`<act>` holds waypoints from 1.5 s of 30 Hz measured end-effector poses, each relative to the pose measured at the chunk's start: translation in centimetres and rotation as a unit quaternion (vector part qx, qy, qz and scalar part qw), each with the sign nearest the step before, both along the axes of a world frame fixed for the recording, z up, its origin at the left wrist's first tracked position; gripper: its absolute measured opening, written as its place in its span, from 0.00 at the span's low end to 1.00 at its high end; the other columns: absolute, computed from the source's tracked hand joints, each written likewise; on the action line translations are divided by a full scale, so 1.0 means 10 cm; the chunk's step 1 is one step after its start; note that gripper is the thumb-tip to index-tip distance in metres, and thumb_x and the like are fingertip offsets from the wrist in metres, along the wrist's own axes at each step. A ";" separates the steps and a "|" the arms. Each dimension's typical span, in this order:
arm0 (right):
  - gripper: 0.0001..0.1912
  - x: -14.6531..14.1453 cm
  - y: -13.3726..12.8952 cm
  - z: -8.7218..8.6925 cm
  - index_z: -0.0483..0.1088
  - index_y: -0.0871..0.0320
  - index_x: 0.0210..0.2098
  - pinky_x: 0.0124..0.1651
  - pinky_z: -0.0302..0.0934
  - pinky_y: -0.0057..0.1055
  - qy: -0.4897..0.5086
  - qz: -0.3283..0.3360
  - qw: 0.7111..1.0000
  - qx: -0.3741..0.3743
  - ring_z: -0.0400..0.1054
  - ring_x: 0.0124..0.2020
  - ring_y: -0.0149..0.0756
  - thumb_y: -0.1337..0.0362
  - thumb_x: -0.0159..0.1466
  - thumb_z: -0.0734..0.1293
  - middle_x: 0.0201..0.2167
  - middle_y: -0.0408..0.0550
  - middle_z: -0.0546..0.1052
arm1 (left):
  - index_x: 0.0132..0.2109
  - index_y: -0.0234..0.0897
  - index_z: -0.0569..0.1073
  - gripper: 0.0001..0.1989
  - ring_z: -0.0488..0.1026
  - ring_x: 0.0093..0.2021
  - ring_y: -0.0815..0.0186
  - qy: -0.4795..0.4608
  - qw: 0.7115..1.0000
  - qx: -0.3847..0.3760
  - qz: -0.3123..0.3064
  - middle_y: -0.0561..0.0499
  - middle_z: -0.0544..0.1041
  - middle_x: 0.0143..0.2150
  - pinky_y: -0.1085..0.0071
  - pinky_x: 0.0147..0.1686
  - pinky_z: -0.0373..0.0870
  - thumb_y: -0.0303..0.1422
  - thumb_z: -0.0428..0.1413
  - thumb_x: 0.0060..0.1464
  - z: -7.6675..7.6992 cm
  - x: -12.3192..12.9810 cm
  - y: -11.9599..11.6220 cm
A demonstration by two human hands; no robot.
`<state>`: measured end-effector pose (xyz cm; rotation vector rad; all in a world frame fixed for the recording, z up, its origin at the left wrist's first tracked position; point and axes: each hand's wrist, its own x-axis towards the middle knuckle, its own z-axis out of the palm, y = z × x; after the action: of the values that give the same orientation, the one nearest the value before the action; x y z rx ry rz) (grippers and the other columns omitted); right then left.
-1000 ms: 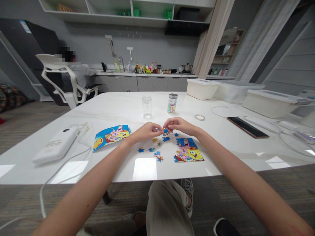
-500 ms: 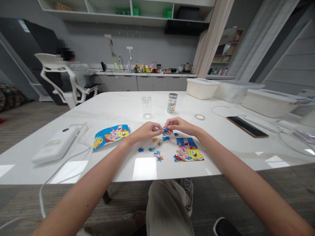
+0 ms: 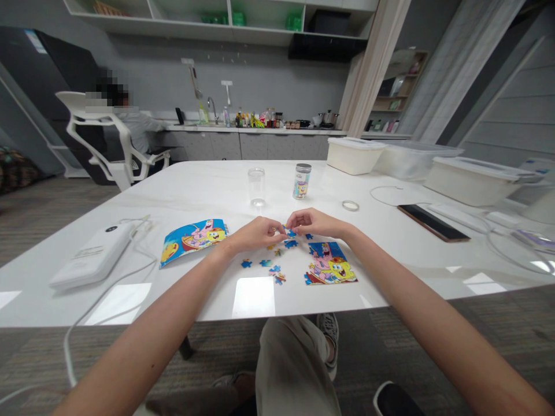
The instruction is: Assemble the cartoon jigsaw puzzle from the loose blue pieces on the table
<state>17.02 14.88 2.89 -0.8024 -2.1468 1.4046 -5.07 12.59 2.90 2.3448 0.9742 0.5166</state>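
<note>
My left hand (image 3: 259, 233) and my right hand (image 3: 315, 222) meet over loose puzzle pieces at mid-table, fingertips pinched around a small blue puzzle piece (image 3: 290, 232). Several loose pieces (image 3: 265, 263) lie below and left of my fingers. To the right, beside my right forearm, rests a partly joined puzzle (image 3: 332, 264) with a yellow and a pink cartoon figure. A curved picture sheet (image 3: 193, 239) with the same figures stands left of my left hand.
Beyond my hands stand a clear jar (image 3: 256, 188) and a lidded printed jar (image 3: 301, 182). A ring lid (image 3: 350, 205), a phone (image 3: 432, 222) and storage boxes (image 3: 355, 156) are at right. A white device (image 3: 95, 254) with cables lies left. A person sits in the background.
The blue piece between my fingertips has turned or shifted a little. Both hands stay close together, and the whole view has moved slightly.
</note>
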 end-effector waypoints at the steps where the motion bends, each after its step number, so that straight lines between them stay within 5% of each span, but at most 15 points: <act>1: 0.10 0.01 0.01 -0.01 0.73 0.60 0.37 0.35 0.61 0.27 -0.017 0.003 1.000 0.008 0.68 0.31 0.28 0.64 0.57 0.70 0.32 0.45 0.77 | 0.37 0.32 0.79 0.12 0.49 0.19 0.75 0.011 1.000 0.012 -0.006 0.60 0.56 0.15 0.74 0.21 0.46 0.36 0.54 0.56 0.00 0.00 -0.01; 10: 0.06 0.09 0.03 0.04 0.75 0.60 0.34 0.29 0.59 0.25 -0.083 -0.005 0.996 0.025 0.66 0.25 0.27 0.66 0.55 0.69 0.24 0.42 0.75 | 0.46 0.35 0.80 0.17 0.53 0.20 0.73 0.056 0.996 0.059 -0.031 0.59 0.61 0.16 0.74 0.26 0.52 0.39 0.57 0.53 -0.02 0.02 0.00; 21: 0.08 0.17 0.00 0.14 0.76 0.61 0.33 0.33 0.62 0.28 -0.145 -0.002 0.989 0.022 0.69 0.28 0.29 0.67 0.53 0.70 0.27 0.45 0.77 | 0.45 0.37 0.80 0.16 0.56 0.20 0.72 0.075 0.994 0.072 -0.044 0.57 0.64 0.17 0.74 0.27 0.55 0.39 0.56 0.53 -0.03 0.09 -0.04; 45: 0.09 0.20 0.02 0.12 0.74 0.60 0.36 0.34 0.63 0.28 -0.119 0.032 0.992 0.019 0.69 0.30 0.29 0.65 0.56 0.70 0.28 0.44 0.76 | 0.45 0.37 0.79 0.17 0.53 0.19 0.73 0.084 0.993 0.059 -0.062 0.59 0.59 0.16 0.74 0.25 0.51 0.42 0.56 0.53 0.00 0.13 -0.08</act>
<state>18.98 15.03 4.12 -0.9362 -2.3905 1.3542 -3.73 11.79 2.94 2.5691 0.8854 0.3410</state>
